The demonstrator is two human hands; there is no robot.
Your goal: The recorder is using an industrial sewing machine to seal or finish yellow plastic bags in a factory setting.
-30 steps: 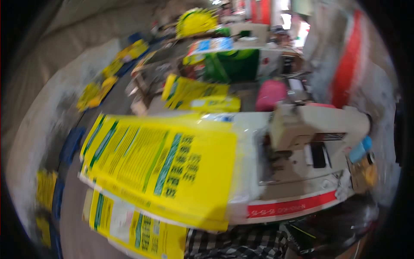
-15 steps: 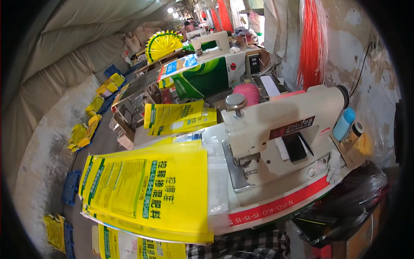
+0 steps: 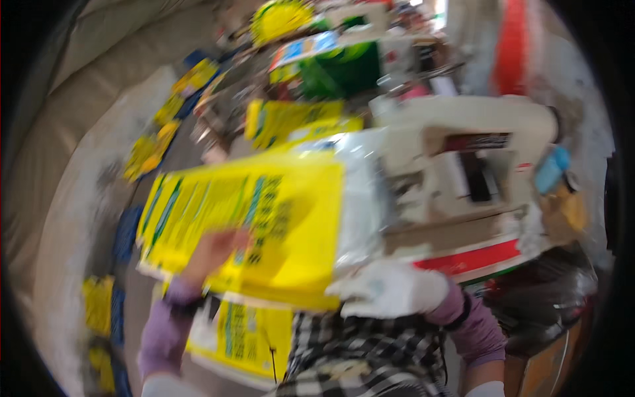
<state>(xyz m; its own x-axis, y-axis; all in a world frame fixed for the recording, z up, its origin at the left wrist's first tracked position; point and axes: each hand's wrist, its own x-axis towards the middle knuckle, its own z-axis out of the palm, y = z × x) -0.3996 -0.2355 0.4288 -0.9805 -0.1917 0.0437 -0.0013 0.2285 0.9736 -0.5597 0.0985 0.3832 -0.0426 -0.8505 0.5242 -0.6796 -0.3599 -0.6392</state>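
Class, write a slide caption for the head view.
Beside a sewing machine, bare left hand over a yellow bag, gloved right hand at its near edge.

Heavy blur is smeared over everything here: the left hand (image 3: 213, 255) and white-gloved right hand (image 3: 395, 290) are softened, and the print is made unreadable on the yellow bag (image 3: 301, 255), where a soft shadow is cast. A bright patch (image 3: 438, 13) at the top, right of centre, is burned to white, glare is thrown off the clear plastic (image 3: 361, 192), and all 4 corners are swallowed by fisheye black!
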